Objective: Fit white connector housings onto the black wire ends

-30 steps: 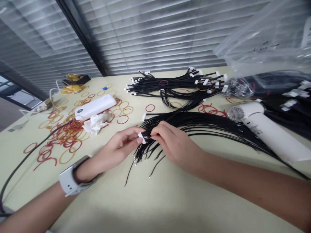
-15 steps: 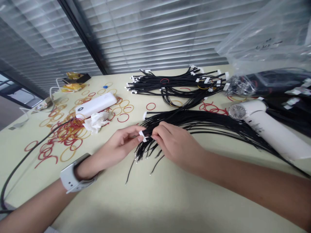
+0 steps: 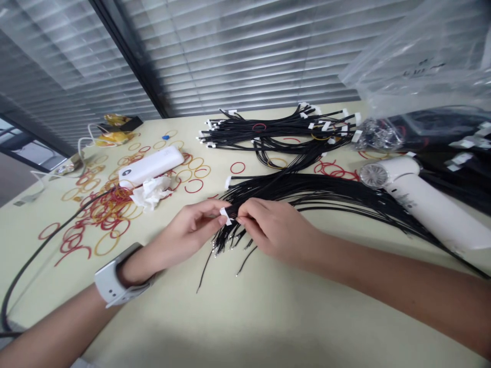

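Observation:
My left hand (image 3: 184, 232), with a white watch on its wrist, pinches a small white connector (image 3: 224, 214) between thumb and fingers. Facing it, my right hand (image 3: 272, 227) grips the black wire just behind that connector, fingers pressed together. Both hands rest over the near end of a fanned bundle of black wires (image 3: 326, 197) that spreads to the right across the pale table (image 3: 245, 317). Several loose wire ends poke out under my hands.
A second bundle of black wires with white connectors (image 3: 276, 130) lies farther back. Red and yellow rubber bands (image 3: 103, 212) litter the left, beside a white power bank (image 3: 151, 166) and crumpled tissue (image 3: 153, 191). A white cylinder (image 3: 425, 204) and plastic bags (image 3: 422, 66) sit right.

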Tool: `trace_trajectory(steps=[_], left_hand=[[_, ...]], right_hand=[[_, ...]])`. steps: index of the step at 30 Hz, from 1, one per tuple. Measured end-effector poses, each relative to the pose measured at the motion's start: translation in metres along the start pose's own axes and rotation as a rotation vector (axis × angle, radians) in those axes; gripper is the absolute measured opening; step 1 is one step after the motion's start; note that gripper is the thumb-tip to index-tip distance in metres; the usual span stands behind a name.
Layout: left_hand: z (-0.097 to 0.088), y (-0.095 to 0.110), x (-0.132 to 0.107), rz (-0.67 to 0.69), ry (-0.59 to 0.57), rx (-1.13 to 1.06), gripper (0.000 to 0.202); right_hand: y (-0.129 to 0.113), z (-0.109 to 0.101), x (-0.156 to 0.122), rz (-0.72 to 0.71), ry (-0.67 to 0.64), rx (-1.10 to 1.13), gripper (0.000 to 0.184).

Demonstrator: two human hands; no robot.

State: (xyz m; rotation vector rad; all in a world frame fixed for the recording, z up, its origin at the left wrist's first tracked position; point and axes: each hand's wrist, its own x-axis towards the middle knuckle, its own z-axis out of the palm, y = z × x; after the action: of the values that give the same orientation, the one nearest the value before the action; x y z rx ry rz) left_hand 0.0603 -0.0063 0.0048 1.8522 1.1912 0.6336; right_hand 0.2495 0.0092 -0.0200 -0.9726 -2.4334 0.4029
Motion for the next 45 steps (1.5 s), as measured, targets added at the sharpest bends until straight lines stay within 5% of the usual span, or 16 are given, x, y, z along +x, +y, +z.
trace_trajectory(steps=[13,24,36,45], left_hand=[[0.0,0.002,-0.001,0.026,0.009,0.086,0.022],[0.002,0.004,0.001,-0.029,-0.021,-0.096,0.022],[0.0,0.004,0.005,-0.048,0.013,-0.097,0.017],[0.0,0.005,0.004,-0.051,-0.031,-0.086,0.016]], right_hand=[[0.0,-0.001,0.001,-0.002,-0.011,0.005,0.019],[0.002,0.008,0.0,-0.08,0.059,-0.067,0.009],[-0.003,0.004,-0.001,-0.143,0.142,-0.063,0.03],[0.002,-0.001,0.0,-0.225,0.054,0.016,0.032]])
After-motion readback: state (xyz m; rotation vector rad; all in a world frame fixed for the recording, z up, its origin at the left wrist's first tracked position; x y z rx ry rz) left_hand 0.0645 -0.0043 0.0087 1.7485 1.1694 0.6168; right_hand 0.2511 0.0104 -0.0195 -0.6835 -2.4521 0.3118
